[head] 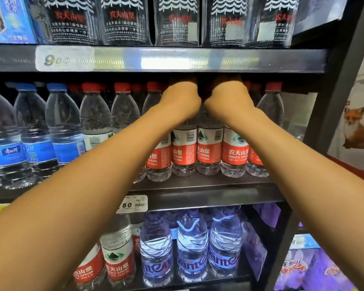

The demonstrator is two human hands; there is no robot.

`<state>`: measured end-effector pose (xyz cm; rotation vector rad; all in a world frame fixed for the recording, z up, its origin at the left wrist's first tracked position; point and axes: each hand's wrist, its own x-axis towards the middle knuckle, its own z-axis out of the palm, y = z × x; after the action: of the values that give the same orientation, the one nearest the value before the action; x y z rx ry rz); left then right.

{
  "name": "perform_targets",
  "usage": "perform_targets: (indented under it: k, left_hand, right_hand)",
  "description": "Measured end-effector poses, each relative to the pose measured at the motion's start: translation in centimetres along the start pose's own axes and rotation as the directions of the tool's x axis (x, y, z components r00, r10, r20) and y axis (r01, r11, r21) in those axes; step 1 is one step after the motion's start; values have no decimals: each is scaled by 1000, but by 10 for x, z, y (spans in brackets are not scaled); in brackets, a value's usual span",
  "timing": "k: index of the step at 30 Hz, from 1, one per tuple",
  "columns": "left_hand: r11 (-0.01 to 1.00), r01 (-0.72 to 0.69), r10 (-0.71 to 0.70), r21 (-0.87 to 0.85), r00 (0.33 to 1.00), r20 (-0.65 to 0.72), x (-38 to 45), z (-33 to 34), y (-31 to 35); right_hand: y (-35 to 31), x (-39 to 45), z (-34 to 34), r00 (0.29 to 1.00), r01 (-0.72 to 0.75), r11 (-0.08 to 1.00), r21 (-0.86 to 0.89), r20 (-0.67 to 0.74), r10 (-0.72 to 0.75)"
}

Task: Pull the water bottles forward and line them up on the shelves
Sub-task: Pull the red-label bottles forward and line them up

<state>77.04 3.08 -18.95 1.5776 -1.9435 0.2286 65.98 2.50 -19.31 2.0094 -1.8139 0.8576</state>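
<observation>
A row of clear water bottles with red labels (208, 152) and red caps stands at the front of the middle shelf (208, 196). Both my arms reach in over this row. My left hand (181, 99) and my right hand (229, 97) sit side by side at cap height, just under the upper shelf. Each hand curls over the top of a red-capped bottle, and the fingertips are lost in the dark behind. The necks of the bottles under the hands are hidden. More red caps (122, 87) show further back on the left.
Blue-labelled bottles (65, 131) fill the left of the middle shelf. The upper shelf edge (177, 59) hangs close above my hands and carries black-labelled bottles (124, 22). Below are larger bottles (191, 248) and a price tag (132, 204). A black upright (332, 97) bounds the right.
</observation>
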Motion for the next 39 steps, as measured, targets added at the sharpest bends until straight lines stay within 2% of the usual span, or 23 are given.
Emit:
perform_targets:
  k: [4, 8, 14, 17, 24, 32, 39]
  left_hand:
    - [997, -19, 20, 75, 1000, -15, 0, -4, -2]
    - [999, -27, 30, 47, 997, -68, -2, -10, -8]
    - [999, -9, 12, 37, 997, -76, -6, -12, -9]
    - [999, -5, 7, 34, 998, -55, -5, -12, -10]
    - [999, 20, -19, 27, 999, -32, 1, -13, -14]
    - [999, -16, 21, 41, 991, -130, 8, 0, -21]
    - [999, 44, -42, 25, 997, -69, 15, 1, -24]
  right_hand:
    - [4, 4, -3, 1000, 22, 999, 29, -9, -21]
    - [11, 2, -11, 1000, 24, 996, 80, 0, -24]
    - [14, -3, -26, 994, 5, 990, 140, 111, -20]
    - [15, -2, -28, 991, 41, 990, 136, 119, -57]
    - [13, 3, -14, 997, 76, 997, 23, 18, -76]
    - [19, 8, -23, 994, -40, 991, 129, 111, 26]
    - [19, 9, -25, 990, 39, 997, 61, 135, -47]
